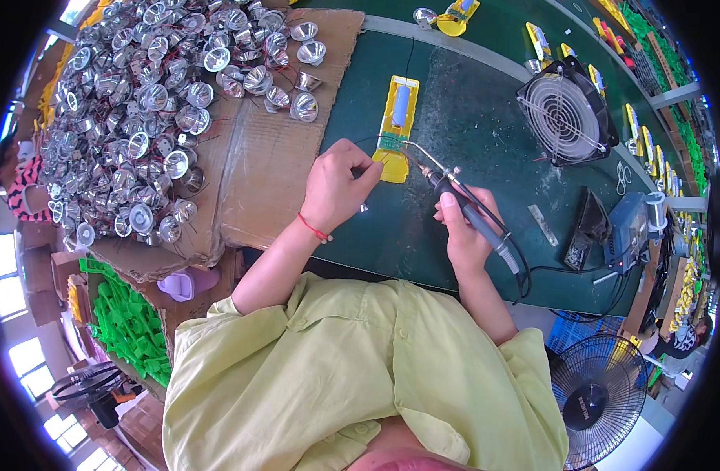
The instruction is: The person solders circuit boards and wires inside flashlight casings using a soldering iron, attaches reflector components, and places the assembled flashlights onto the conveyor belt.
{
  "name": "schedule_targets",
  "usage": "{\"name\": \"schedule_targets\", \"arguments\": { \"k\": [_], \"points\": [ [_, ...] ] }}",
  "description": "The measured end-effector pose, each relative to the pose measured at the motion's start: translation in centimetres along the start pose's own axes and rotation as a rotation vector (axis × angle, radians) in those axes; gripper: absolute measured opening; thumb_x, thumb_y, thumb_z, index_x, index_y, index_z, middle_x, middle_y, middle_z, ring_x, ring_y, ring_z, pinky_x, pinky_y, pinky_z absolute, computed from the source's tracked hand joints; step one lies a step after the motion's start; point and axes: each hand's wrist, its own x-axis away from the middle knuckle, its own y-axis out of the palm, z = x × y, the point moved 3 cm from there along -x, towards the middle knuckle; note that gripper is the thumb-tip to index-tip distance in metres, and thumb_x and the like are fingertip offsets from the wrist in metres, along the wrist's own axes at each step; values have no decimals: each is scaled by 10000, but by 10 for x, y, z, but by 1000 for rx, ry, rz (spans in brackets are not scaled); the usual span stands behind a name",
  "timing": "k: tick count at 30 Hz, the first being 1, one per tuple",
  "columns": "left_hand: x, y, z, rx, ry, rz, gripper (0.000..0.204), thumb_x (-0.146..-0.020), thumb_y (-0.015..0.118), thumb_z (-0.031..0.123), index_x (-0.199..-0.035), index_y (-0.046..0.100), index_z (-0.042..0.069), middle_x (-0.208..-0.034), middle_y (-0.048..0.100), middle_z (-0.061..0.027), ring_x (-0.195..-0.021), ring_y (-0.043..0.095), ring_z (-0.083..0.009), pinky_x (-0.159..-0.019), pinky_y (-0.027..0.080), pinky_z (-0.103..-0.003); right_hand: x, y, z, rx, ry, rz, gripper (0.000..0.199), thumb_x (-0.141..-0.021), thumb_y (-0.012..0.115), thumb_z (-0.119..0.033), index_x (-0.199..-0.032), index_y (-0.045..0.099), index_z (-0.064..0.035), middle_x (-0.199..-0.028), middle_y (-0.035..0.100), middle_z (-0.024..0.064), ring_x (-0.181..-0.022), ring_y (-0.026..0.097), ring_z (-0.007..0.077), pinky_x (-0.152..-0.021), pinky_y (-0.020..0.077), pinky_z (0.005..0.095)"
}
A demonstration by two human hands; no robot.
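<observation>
A yellow plastic casing (394, 171) lies open on the green bench in front of me, with a blue cylindrical battery (401, 106) and a small green circuit board (390, 141) inside. My right hand (463, 228) grips a soldering iron (473, 213) with a thin metal tube along it; its bent tip end reaches the board. My left hand (340, 182) is closed in a pinch just left of the casing. What its fingertips hold is hidden, though a thin dark wire runs near them to the board. Something small and shiny (364, 207) shows below that hand.
Silver lamp reflectors (152, 98) with wires are heaped on cardboard (269, 173) at left. A square fan (562, 114) stands at right, near a black tray (587, 229) and a blue soldering station (628, 224). More yellow casings (458, 17) line the far side. Green parts (128, 322) fill a box lower left.
</observation>
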Motion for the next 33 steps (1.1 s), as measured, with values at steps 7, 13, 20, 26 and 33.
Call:
{"name": "schedule_targets", "arguments": {
  "k": [7, 13, 20, 26, 33],
  "points": [
    [-1, 2, -3, 25, -6, 10, 151, -753, 647, 129, -729, 617, -17, -744, 553, -78, -618, 538, -169, -562, 428, -282, 2, 0, 6, 79, 2, -82, 191, -810, 635, -68, -933, 536, 40, -702, 607, 112, -579, 582, 118, -531, 487, 224],
    [-2, 0, -2, 58, -34, 39, 139, -713, 653, 108, -659, 615, -14, -732, 574, -110, -626, 568, -246, -572, 448, -332, 0, -7, -3, -89, 79, 16, 208, -813, 634, -44, -960, 516, 45, -739, 604, 120, -612, 595, 126, -565, 518, 242],
    [-4, 2, -3, 76, -86, -15, 173, -744, 656, 143, -702, 617, -21, -738, 564, -91, -623, 564, -185, -564, 441, -294, 1, -8, 0, -88, 109, 5, 208, -813, 637, -48, -958, 520, 44, -744, 608, 120, -616, 596, 124, -567, 518, 243],
    [-14, 4, -2, 54, -113, -7, 231, -762, 669, 198, -740, 621, -26, -718, 567, -74, -620, 564, -137, -564, 443, -276, 0, 1, 1, -54, 105, -40, 211, -810, 645, -55, -952, 526, 46, -752, 616, 121, -620, 597, 119, -565, 513, 239],
    [-30, 1, -6, 7, -239, -155, 274, -701, 667, 263, -687, 645, -10, -670, 597, -127, -609, 602, -237, -593, 476, -339, -6, 6, 3, -78, 136, -46, 203, -810, 648, -64, -939, 533, 43, -739, 617, 113, -617, 596, 117, -562, 512, 234]
  ]
}}
